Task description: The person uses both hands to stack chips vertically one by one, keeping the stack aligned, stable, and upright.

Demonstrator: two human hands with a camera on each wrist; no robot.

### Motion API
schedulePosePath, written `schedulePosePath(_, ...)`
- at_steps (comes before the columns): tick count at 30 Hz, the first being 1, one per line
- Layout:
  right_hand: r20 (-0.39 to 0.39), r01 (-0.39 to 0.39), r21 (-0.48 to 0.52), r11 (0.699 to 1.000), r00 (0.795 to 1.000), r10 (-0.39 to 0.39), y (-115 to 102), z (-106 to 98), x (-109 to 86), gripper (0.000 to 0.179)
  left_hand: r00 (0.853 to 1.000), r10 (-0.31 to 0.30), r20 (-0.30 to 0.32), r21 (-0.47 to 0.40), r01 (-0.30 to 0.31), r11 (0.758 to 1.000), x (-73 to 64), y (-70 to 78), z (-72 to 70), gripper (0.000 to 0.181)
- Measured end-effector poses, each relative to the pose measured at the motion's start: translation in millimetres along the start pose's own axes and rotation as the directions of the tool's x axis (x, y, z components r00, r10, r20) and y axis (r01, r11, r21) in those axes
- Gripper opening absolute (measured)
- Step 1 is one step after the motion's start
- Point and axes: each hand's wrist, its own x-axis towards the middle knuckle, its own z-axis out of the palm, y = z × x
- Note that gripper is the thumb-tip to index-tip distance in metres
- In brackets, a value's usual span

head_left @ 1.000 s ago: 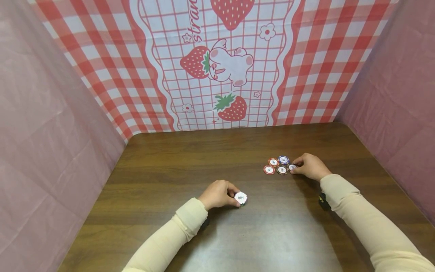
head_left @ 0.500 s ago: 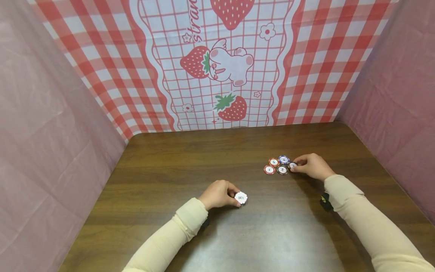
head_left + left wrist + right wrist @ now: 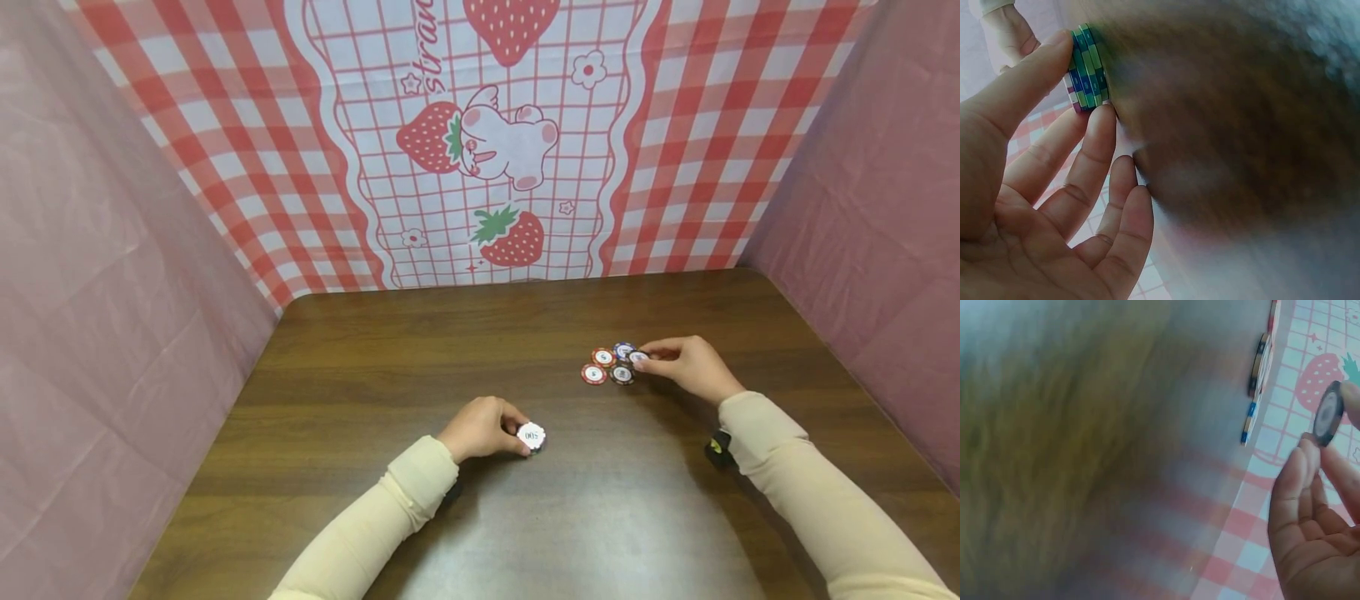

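Observation:
My left hand (image 3: 482,429) pinches a short stack of poker chips (image 3: 532,437) between thumb and fingers near the table's middle. The top chip is white and reads 500; green, blue and purple edges show on the stack (image 3: 1087,69) in the left wrist view. Farther right, my right hand (image 3: 693,367) holds one dark poker chip (image 3: 1329,415) by its edges, raised off the table in the right wrist view. From the head, it overlaps a blue chip (image 3: 622,349). Close by lie a brown-black chip (image 3: 622,375) and two red chips (image 3: 593,374), all flat.
The brown wooden table (image 3: 420,342) ends at a red-and-white checked cloth (image 3: 690,167) with strawberry prints. Pink curtains (image 3: 112,250) stand along the left and right sides.
My right hand has lifted the dark poker chip from beside the group and moved it slightly left and back, over the blue chip's edge. My left hand and its stack have stayed put.

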Motion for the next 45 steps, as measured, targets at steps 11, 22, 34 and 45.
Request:
schedulePosePath(11,-0.107,0.118,0.168,0.979,0.989,-0.101,-15,18,-2.4,0.03,1.0,0.004,-0.001,0.008,-0.004,1.0,0.8,-1.6,0.3,0.032)
schedulePosePath(22,-0.049,0.211,0.25,0.945,0.977,-0.206,-47,37,-7.4,0.031,1.0,0.001,-0.003,0.012,-0.001,1.0,0.7,-2.0,0.3,0.032)
schedulePosePath(34,0.043,0.28,0.293,0.914,0.951,-0.305,-75,61,-11.5,0.028,1.0,0.009,-0.002,-0.003,-0.009,1.0,1.8,-1.9,1.3,0.031)
schedulePosePath(45,0.116,0.378,0.27,0.886,0.9,-0.419,-89,78,-12.4,0.028,1.0,0.016,0.003,0.007,-0.016,1.0,2.3,-2.4,1.6,0.03)
